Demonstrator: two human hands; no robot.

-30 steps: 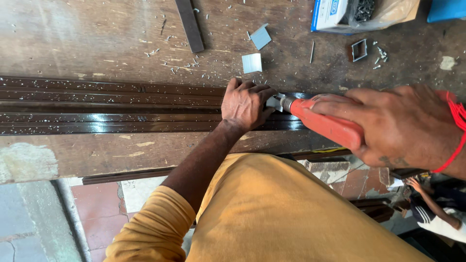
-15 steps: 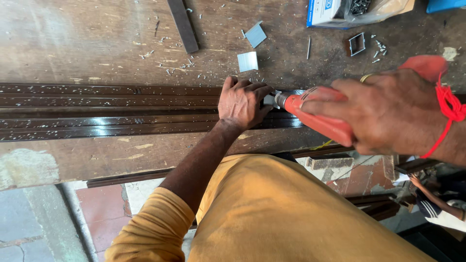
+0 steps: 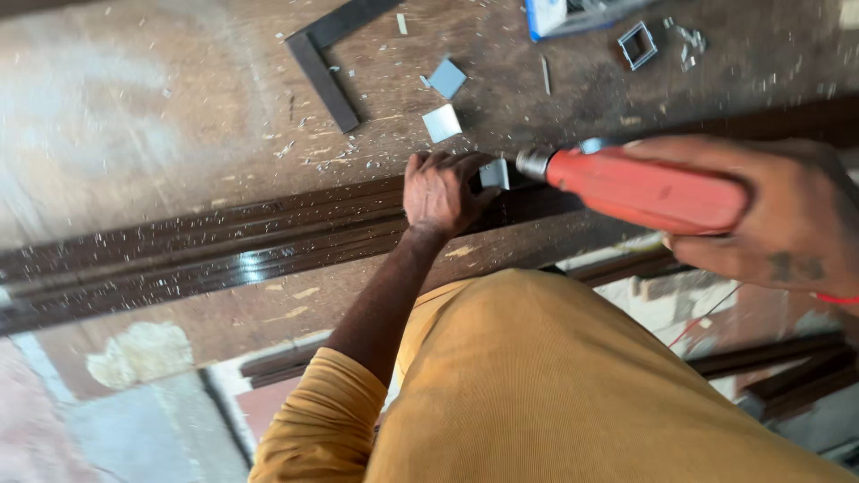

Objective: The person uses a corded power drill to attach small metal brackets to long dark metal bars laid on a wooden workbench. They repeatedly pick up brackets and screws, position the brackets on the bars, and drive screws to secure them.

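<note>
Left hand is pressed flat-ish on the long dark brown grooved metal profile lying across the worn wooden workbench, fingers curled around a small silvery metal bracket sitting on the profile. Right hand is wrapped tight round a red power drill, its chuck just beside that bracket. Blue and white box sits at the top edge, label too blurry to make out. Two small square metal plates lie near a dark L-shaped metal piece.
</note>
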